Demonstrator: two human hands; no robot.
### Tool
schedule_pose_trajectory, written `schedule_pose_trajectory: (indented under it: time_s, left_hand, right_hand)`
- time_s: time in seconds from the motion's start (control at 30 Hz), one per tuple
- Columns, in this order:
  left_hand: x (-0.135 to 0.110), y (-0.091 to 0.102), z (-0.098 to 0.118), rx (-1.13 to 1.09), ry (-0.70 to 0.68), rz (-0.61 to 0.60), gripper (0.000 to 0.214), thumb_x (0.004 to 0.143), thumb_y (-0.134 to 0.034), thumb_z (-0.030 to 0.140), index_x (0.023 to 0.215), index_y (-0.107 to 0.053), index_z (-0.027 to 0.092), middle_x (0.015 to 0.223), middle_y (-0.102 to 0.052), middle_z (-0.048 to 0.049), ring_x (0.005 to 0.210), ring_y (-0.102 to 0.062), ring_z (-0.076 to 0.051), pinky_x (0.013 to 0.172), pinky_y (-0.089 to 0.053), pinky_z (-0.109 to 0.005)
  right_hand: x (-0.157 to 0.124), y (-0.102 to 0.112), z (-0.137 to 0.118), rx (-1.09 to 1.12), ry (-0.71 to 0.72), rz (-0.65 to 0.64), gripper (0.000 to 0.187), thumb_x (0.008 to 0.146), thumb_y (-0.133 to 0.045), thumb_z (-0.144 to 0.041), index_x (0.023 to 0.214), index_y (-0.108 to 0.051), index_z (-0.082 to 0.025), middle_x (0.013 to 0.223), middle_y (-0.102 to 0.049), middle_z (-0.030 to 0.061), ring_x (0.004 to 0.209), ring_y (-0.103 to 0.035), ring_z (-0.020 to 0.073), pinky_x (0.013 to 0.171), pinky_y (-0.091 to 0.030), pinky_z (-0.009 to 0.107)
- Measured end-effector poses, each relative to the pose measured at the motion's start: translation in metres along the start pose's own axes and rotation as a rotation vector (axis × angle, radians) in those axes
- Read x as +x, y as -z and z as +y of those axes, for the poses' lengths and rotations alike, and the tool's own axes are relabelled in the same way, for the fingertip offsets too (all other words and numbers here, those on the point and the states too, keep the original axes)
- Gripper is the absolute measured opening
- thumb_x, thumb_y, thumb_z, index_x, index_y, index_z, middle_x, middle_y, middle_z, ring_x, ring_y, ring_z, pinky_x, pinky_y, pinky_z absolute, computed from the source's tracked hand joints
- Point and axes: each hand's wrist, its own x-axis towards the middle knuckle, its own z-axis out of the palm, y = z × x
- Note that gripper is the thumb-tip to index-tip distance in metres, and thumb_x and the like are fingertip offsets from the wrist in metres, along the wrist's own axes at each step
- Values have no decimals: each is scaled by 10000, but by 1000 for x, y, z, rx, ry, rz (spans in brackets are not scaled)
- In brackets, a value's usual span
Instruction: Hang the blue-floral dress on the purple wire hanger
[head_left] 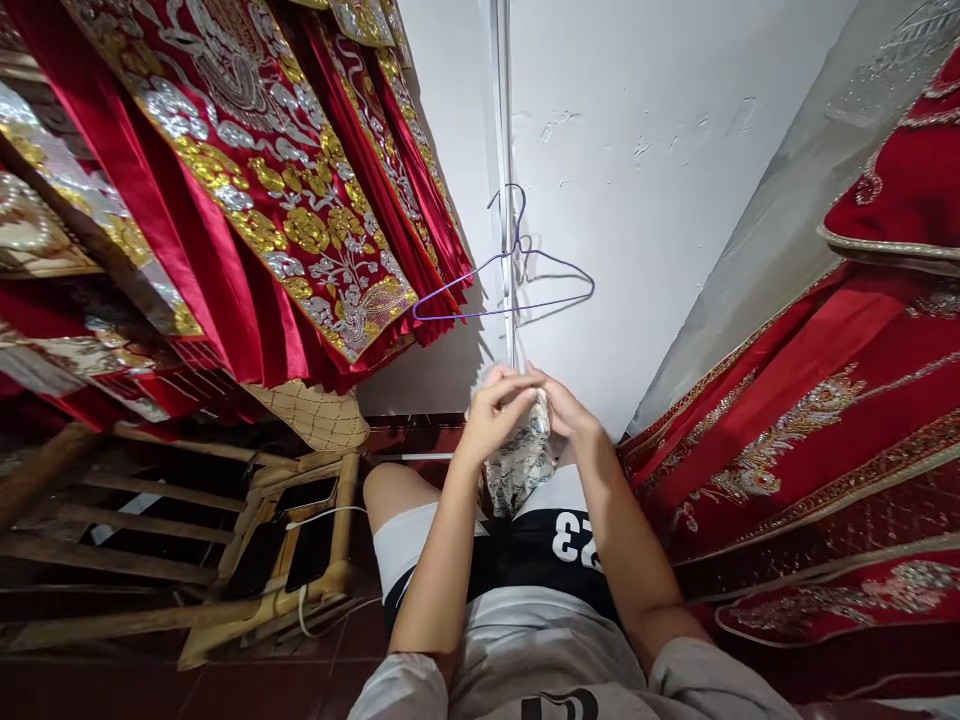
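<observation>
Above my lap, both hands are together at a pale cloth with a grey, shiny-looking pattern [517,470]. My left hand [499,408] is closed on its upper edge, thumb and fingers pinched near the top. From the other side my right hand [564,408] grips the same edge, its fingers meeting those of my left hand. The cloth hangs down between my thighs. Whether a needle or other small item is between the fingertips cannot be made out.
A purple wire hanger [504,312] hangs on the white wall ahead. Red embroidered garments [300,230] hang at left, with more red beaded cloth [810,420] at right. A bamboo chair [341,520] beside my left leg carries a dark phone [307,494] and a white cable [304,610].
</observation>
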Motion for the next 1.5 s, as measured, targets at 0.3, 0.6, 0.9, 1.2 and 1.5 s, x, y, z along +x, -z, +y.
schedule_pose_trajectory:
  time_s: [0.3, 0.6, 0.9, 1.2, 1.5]
  left_hand:
    - [19, 58, -50, 46, 363, -571, 591, 851, -629, 729, 656, -654, 171, 642, -599, -36, 602, -515, -179, 568, -421, -291]
    - [49, 147, -34, 924, 365, -612, 339, 874, -581, 402, 586, -599, 223, 593, -622, -55, 500, -454, -176, 576, -325, -302]
    - [81, 159, -14, 1317, 632, -545, 210, 819, -668, 374, 782, -765, 191, 855, -775, -162, 847, -743, -316, 790, -531, -334]
    - [76, 147, 49, 1501, 488, -275, 516, 1004, -325, 346, 1150, -753, 97, 1151, -741, -266, 1096, -715, -417, 911, -550, -464]
    - [110, 150, 21, 1426, 653, -358, 440, 902, -536, 442, 1097, -772, 127, 1106, -764, -235, 1021, -731, -390, 823, -568, -407]
  right_hand:
    - [27, 48, -81, -632, 375, 96, 94, 651, -712, -162, 638, -620, -173, 591, -544, -25, 633, -555, 153, 620, -437, 257]
    - [107, 84, -20, -722, 445, 238, 330, 684, -510, -101, 862, -785, -140, 887, -769, 85, 915, -685, 243, 887, -507, 340]
    - [110, 99, -12, -687, 467, 194, 822, 683, -512, -76, 1496, -583, -168, 1405, -678, 92, 1224, -634, 263, 1083, -467, 372]
    - [93, 99, -25, -828, 383, 313, 366, 666, -478, -154, 898, -758, -197, 816, -717, 42, 766, -596, 227, 723, -432, 317]
    - [55, 89, -27, -634, 502, 208, 203, 644, -437, -212, 735, -619, -196, 676, -584, -1, 702, -532, 192, 664, -359, 293]
